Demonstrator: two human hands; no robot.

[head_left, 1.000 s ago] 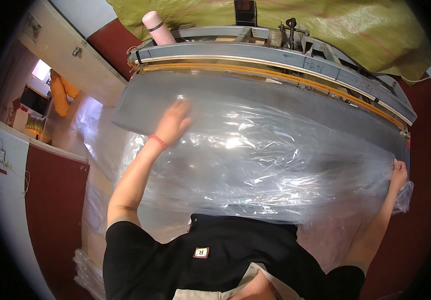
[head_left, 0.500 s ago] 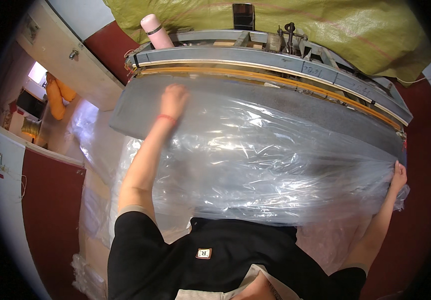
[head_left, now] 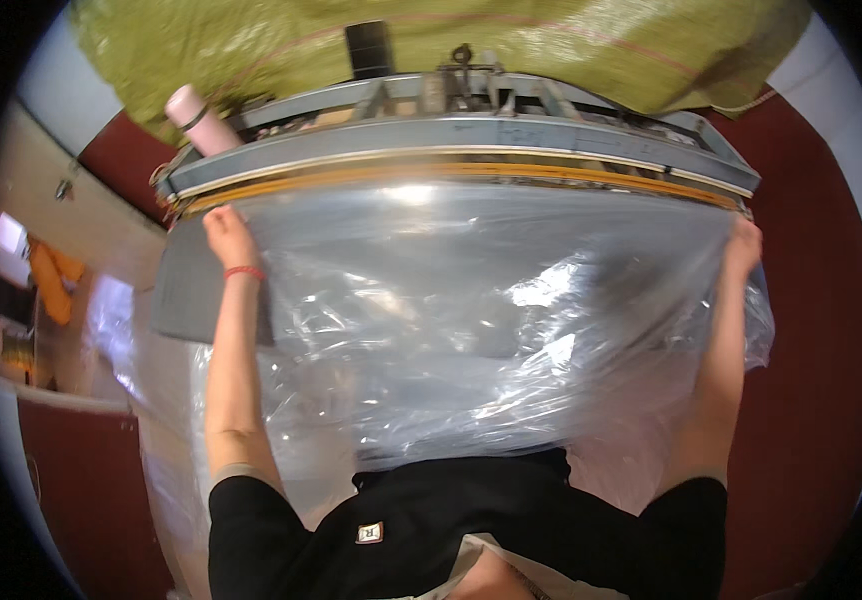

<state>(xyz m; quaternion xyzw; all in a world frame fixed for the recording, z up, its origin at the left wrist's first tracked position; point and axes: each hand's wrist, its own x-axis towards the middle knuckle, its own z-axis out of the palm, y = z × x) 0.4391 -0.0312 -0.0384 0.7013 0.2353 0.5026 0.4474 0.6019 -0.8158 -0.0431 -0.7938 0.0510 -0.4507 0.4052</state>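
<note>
A large clear plastic sheet [head_left: 471, 320] lies spread over a grey machine table [head_left: 191, 290]. My left hand [head_left: 228, 235] grips the sheet's far left corner, close to the machine's long orange-edged sealing bar [head_left: 451, 172]. My right hand [head_left: 744, 242] grips the far right corner by the bar's right end. Both arms are stretched forward, and the sheet is pulled wide between them. The near part of the sheet is crumpled and hangs down toward my black shirt.
A pink bottle [head_left: 198, 118] stands on the machine frame at the back left. Green-yellow sacking [head_left: 601, 50] covers the area behind the machine. More clear plastic [head_left: 156, 400] hangs at the left. Red floor [head_left: 821, 380] shows to the right.
Both hands have moved forward and outward to the sheet's far corners by the sealing bar, stretching the sheet flat. My view has shifted left and closer to the machine.
</note>
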